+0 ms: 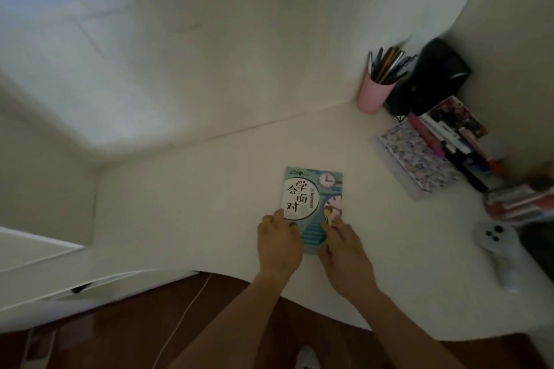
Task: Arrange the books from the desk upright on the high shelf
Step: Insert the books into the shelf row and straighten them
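Teal book [311, 201] lying flat on the desk [209, 204], well left of the pink pen cup [374, 96]. Left hand [278, 243] curled over the near-left corner, right hand [344, 252] resting fingers on the near-right cover. Probably thin, light, bendy and slick-covered; best pinched along the near edge, thumb under.
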Available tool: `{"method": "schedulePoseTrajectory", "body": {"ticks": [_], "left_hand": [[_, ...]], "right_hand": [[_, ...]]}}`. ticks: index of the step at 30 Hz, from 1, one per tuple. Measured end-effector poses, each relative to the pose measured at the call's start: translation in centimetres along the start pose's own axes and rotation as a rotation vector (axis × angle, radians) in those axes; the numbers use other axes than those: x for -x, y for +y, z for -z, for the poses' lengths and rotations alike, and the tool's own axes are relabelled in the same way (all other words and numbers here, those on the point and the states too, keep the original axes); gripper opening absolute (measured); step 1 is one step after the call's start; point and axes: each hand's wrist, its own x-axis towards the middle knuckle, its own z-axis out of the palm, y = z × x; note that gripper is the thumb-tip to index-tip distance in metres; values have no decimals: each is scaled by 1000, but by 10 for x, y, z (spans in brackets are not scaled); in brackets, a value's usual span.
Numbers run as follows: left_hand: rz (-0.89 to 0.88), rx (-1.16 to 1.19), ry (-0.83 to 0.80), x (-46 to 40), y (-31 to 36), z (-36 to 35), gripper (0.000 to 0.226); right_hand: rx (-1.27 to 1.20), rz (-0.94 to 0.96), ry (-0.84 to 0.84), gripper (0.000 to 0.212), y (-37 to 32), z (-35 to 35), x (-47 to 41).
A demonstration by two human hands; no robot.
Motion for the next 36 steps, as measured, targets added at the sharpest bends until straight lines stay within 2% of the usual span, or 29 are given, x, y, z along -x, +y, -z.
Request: {"method": "schedulePoseTrajectory", "body": {"ticks": [1,3,5,7,10,14,16,20,27,32,36], "left_hand": [[78,92,21,-4,3,-3,33],[262,302,-37,-9,8,-4,41],[303,505,-120,-4,9,-1,32],[214,606,-115,11,10,13,22],[15,664,-31,35,12,62,21],[-112,802,83,63,23,183,22],[-208,817,149,82,30,253,23],[-421,715,383,134,40,381,22],[-688,562,791,215,32,535,25],[-802,518,1019,229,26,605,23],[-830,427,1247,216,26,661,23]], "right_hand": [[-17,13,13,57,5,-3,1],[-45,7,5,59,11,0,1],[-100,-11,-42,56,9,13,1],[-245,2,-43,47,1,29,4],[-440,31,49,43,-30,61,14],[-760,28,159,54,-126,134,13],[-914,149,218,54,-191,173,19],[-982,468,355,29,-319,238,53],[-1043,803,459,29,-492,300,115],[-879,915,571,30,-591,334,122],[-635,996,689,32,-659,367,109]]}}
